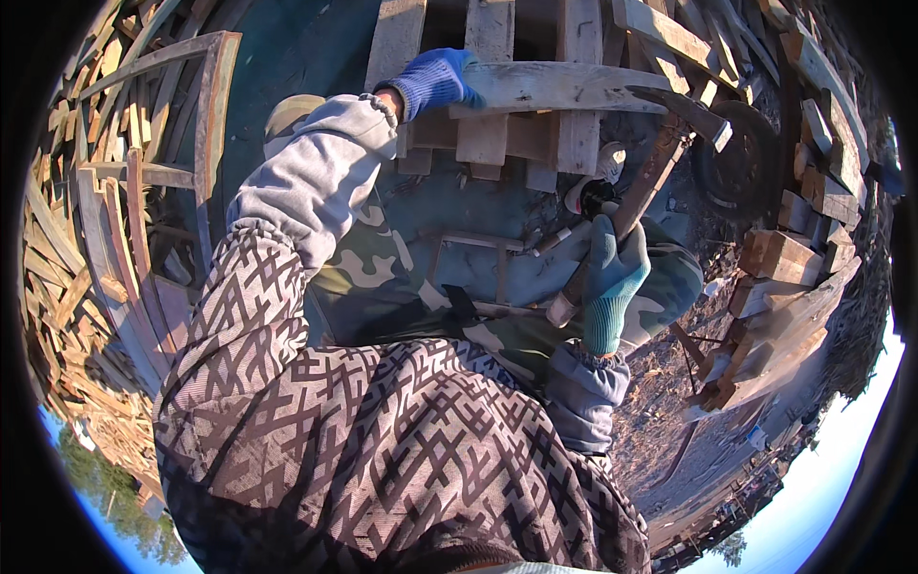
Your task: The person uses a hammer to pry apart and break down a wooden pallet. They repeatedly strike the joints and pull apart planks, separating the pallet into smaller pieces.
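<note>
My left hand (434, 80), in a blue knit glove, grips the left end of a weathered wooden board (559, 87) lying crosswise over several pallet slats (490, 36). In a green-blue glove, my right hand (617, 276) is closed around the wooden handle of a claw hammer (645, 179). The hammer points up and to the right, its metal head (685, 115) over or beside the board's right end; whether they touch I cannot tell. A bent nail or wire (584, 24) shows on a slat at the top.
Heaps of scrap wood (64, 301) rise at left, beside a wooden frame (215, 115). Stacked wood blocks (782, 255) stand at right, near a dark round object (736, 159). A small wooden frame (484, 239) lies low between my camouflage-clad legs.
</note>
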`<state>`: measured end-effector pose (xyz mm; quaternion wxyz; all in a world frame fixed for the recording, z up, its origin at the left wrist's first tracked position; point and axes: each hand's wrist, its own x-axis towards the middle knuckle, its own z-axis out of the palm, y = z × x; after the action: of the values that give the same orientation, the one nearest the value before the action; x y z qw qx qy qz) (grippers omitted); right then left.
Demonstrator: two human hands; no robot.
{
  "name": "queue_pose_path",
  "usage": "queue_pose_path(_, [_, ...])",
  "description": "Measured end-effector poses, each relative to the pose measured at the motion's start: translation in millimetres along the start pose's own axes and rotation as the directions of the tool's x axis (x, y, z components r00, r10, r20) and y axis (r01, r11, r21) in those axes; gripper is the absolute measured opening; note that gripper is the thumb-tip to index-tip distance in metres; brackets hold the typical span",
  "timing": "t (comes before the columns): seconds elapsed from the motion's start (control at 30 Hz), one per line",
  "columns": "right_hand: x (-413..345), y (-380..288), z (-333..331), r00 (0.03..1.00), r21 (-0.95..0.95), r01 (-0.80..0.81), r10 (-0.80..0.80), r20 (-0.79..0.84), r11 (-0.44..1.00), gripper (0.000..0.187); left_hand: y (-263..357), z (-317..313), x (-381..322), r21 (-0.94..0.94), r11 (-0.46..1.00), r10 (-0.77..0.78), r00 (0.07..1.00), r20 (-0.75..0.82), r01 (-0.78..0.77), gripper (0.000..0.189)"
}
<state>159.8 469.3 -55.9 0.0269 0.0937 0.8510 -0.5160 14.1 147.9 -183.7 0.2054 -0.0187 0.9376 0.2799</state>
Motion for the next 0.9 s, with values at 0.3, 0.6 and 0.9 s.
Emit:
queue_pose_path(0.3, [51.0,-36.7,21.4,0.982,-0.087,-0.108,0.120,0.148,0.990,0.020,-16.5,-4.0,-33.2,0.168,0.986,0.003,0.997,-0.082,0.011,0.067])
queue_pose_path(0.6, [72.6,-68.0,12.1,0.959,-0.250,-0.128,0.184,0.214,0.960,0.021,-13.8,27.0,-38.8,0.331,0.943,0.195,0.878,-0.436,-0.045,0.051])
queue_pose_path(0.9, [89.2,54.6,13.0,0.852,-0.479,-0.324,0.471,0.226,0.816,0.030,1.9,25.4,-38.4,0.328,0.940,0.225,0.886,-0.405,-0.089,0.059])
